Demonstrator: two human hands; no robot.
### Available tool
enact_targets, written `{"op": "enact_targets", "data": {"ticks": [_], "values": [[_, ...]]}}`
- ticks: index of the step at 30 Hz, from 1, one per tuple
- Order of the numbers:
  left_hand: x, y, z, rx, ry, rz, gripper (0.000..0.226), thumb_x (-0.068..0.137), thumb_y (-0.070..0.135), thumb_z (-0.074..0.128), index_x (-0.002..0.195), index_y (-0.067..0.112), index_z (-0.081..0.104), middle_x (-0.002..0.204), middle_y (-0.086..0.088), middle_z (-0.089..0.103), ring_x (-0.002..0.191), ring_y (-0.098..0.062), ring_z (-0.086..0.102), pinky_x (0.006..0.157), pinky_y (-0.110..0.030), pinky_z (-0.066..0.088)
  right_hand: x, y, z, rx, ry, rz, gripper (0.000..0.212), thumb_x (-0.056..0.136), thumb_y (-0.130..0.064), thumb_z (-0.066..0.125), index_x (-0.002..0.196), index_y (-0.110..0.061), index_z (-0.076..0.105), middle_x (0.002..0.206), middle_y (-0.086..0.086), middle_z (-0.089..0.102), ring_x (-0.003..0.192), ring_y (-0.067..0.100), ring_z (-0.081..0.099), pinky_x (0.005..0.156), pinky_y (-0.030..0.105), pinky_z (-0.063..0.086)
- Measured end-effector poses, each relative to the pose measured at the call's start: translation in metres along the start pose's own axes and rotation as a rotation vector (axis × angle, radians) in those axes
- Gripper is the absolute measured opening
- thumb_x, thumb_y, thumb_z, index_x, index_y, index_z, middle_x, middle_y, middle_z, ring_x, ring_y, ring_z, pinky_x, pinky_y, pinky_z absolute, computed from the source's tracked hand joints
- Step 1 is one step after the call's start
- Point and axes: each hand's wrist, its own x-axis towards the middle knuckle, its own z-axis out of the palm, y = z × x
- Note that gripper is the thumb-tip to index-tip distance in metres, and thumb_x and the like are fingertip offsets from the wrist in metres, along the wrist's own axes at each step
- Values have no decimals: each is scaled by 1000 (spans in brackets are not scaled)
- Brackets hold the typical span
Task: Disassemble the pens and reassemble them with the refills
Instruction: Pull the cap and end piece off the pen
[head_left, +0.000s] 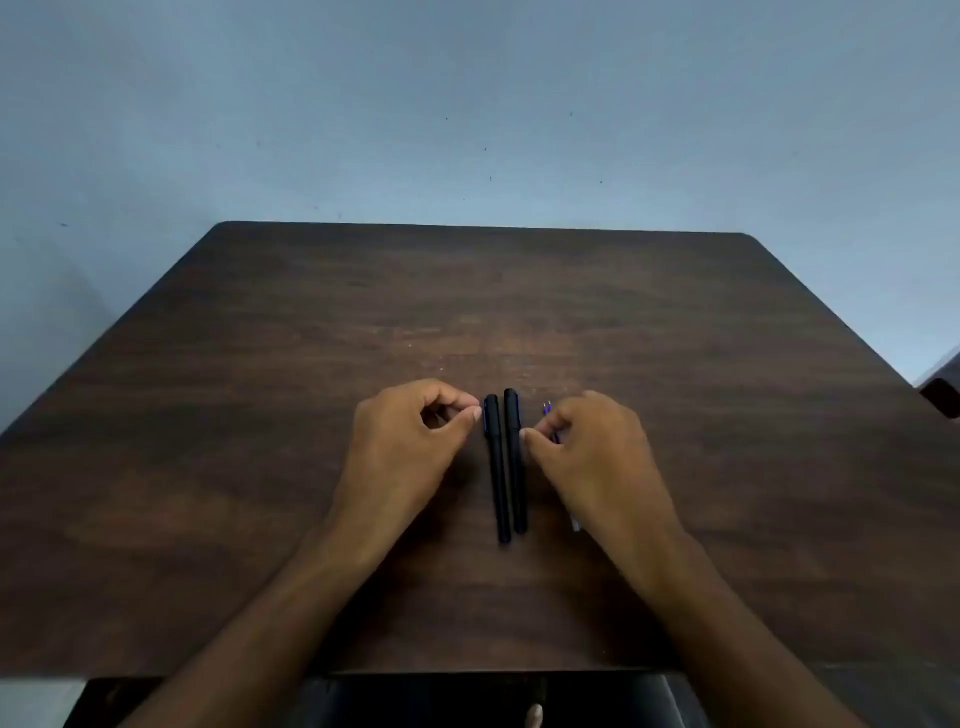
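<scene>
Two black capped pens lie side by side on the dark wooden table (260, 415), pointing away from me: the left pen (497, 467) and the right pen (516, 457). My left hand (410, 441) rests just left of them, thumb and forefinger curled, their tips touching the left pen's cap. My right hand (592, 457) rests to the right, fingertips against the right pen. Under that hand lie thin refills (547, 409); only their blue tips beyond the fingers and a pale end near the wrist show.
A pale blue wall stands behind the table's far edge. A dark object (943, 397) juts in at the right edge. Below the near edge of the table sits something dark.
</scene>
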Motion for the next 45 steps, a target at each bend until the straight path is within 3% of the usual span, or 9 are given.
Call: {"op": "enact_targets", "data": {"ticks": [5, 11, 17, 26, 29, 36, 39, 41, 45], "values": [[-4, -1, 0, -7, 11, -49, 8, 84, 27, 78, 81, 34, 74, 70, 17, 70, 73, 5, 65, 60, -5, 47, -1, -16, 4, -33, -14, 103, 34, 88, -40, 70, 61, -18, 64, 61, -6, 62, 57, 8, 60, 46, 22, 37], [-7, 0, 2, -38, -30, -88, 5, 84, 26, 79, 82, 30, 78, 72, 15, 73, 74, 3, 66, 60, -5, 47, 0, -23, 5, -141, -103, 124, 33, 89, -45, 66, 78, -14, 69, 75, 3, 65, 76, 22, 65, 57, 29, 43], [-6, 3, 3, -37, -59, -81, 7, 83, 26, 80, 83, 32, 77, 73, 17, 72, 76, 10, 65, 60, -2, 45, 1, -28, 4, -177, -93, 166, 29, 88, -44, 67, 78, -18, 62, 75, -1, 62, 76, 21, 64, 56, 30, 45], [-4, 5, 0, -176, -5, -129, 11, 83, 32, 79, 93, 28, 80, 77, 16, 76, 66, 10, 65, 64, -10, 51, -11, -33, -11, -88, 28, 159, 42, 76, -41, 67, 50, -13, 51, 44, -4, 50, 41, 9, 46, 42, 22, 25], [0, 13, 1, -409, -37, -287, 13, 82, 35, 79, 88, 24, 80, 75, 3, 78, 63, -5, 67, 66, -29, 60, -23, -29, -18, 77, 75, 73, 39, 76, -36, 69, 47, -14, 54, 39, -1, 52, 40, 13, 50, 42, 23, 31], [7, 29, 5, -717, -140, -435, 21, 77, 25, 84, 79, 5, 78, 64, -6, 69, 56, -13, 61, 57, -24, 54, -35, -23, -33, 342, -54, 69, 18, 80, -27, 74, 70, -15, 67, 46, -10, 59, 41, 0, 52, 44, 15, 44], [5, 33, 7, -741, -140, -405, 17, 77, 22, 83, 79, 5, 78, 70, -10, 71, 58, -13, 60, 58, -25, 54, -35, -26, -40, 831, -226, 252, 6, 91, -8, 67, 96, -6, 66, 69, 8, 74, 54, 20, 67, 54, 37, 61], [4, 36, 8, -721, -139, -373, 16, 79, 21, 81, 81, 5, 78, 71, -11, 70, 60, -14, 59, 59, -25, 54, -34, -26, -41, 975, -276, 292, 9, 96, -8, 62, 96, -2, 69, 70, 11, 73, 53, 24, 63, 48, 37, 56], [2, 41, 9, -708, -133, -341, 12, 83, 18, 79, 79, 6, 78, 65, -7, 70, 60, -12, 60, 57, -23, 53, -34, -22, -38, 928, -218, 248, 29, 101, -27, 60, 89, -6, 76, 61, 3, 61, 45, 11, 42, 39, 22, 32]]}}
